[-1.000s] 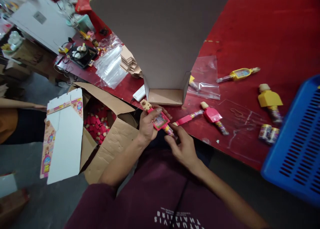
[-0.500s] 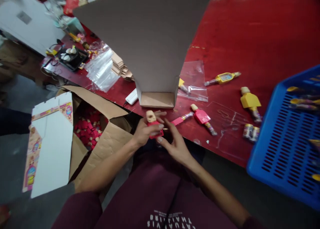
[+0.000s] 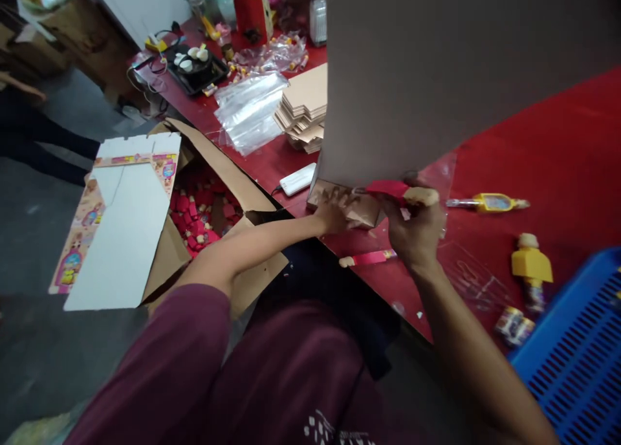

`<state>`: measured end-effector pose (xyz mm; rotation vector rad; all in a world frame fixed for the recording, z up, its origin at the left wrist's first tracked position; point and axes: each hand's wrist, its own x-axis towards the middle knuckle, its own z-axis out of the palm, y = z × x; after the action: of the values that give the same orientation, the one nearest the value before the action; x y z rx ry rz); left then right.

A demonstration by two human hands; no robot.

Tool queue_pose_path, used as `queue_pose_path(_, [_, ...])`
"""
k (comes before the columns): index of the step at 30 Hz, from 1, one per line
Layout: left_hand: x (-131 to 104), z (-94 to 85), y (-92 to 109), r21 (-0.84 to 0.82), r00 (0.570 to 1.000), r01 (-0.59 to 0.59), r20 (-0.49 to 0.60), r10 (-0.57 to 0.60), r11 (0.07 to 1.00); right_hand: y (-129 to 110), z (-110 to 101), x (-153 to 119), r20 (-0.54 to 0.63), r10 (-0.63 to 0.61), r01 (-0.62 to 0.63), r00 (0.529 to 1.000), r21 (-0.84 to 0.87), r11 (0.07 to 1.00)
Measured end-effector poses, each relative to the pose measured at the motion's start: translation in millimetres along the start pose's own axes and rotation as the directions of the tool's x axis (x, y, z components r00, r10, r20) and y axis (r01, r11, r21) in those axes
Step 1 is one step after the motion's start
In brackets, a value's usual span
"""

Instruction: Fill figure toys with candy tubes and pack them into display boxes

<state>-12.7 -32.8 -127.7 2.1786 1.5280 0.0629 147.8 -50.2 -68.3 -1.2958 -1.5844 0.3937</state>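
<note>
My right hand (image 3: 414, 239) grips a red-pink plastic toy (image 3: 388, 188) with a beige knob end, held at the mouth of a tall cardboard display box (image 3: 398, 96). My left hand (image 3: 334, 213) reaches into the low tray part of that box, fingers spread and nothing visible in them. Just below, a pink toy with a beige tip (image 3: 367, 258) lies on the red table by its front edge. Yellow toys, one flat with a clear window (image 3: 497, 203) and one blocky (image 3: 531, 264), lie to the right of my right hand.
An open carton (image 3: 262, 290) of red pieces (image 3: 194, 215) stands at left, a printed white board (image 3: 116, 225) leaning on it. Clear bags (image 3: 252, 108), stacked cardboard (image 3: 303, 105) and a white power bank-like block (image 3: 297, 179) lie on the table. A blue basket (image 3: 572, 354) is at right.
Both hands have moved from in front of the box to its tray. The red toy has gone from my left hand's grasp to being gripped in my right hand. The view has shifted.
</note>
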Motion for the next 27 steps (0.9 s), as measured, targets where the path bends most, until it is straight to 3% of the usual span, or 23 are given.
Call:
queue_pose_path(6, [12, 38.6, 23, 0.093, 0.999, -0.014, 0.03, 0.011, 0.996, 32, 54, 16, 0.26, 0.009, 0.022, 0.966, -0.116, 0.993])
queue_pose_path(11, [18, 55.1, 24, -0.062, 0.998, 0.001, -0.066, -0.005, 0.998, 50, 65, 10, 0.385, -0.01, 0.069, 0.923, -0.139, 0.988])
queue_pose_path(15, [17, 58.2, 23, -0.092, 0.993, -0.017, -0.121, 0.006, 0.996, 47, 64, 10, 0.447, -0.057, 0.121, 0.893, -0.116, 0.986])
queue_pose_path(20, [11, 53.2, 29, 0.171, 0.999, -0.045, -0.003, 0.046, 0.984, 44, 75, 20, 0.487, -0.029, 0.138, 0.873, -0.189, 0.972])
queue_pose_path(24, [8, 47.7, 30, 0.233, 0.999, -0.036, -0.003, 0.038, 0.972, 40, 92, 33, 0.529, 0.025, 0.114, 0.848, -0.228, 0.967])
queue_pose_path(27, [7, 47.2, 29, 0.228, 0.999, -0.047, -0.016, 0.052, 0.972, 31, 102, 31, 0.493, 0.048, 0.139, 0.869, -0.337, 0.931])
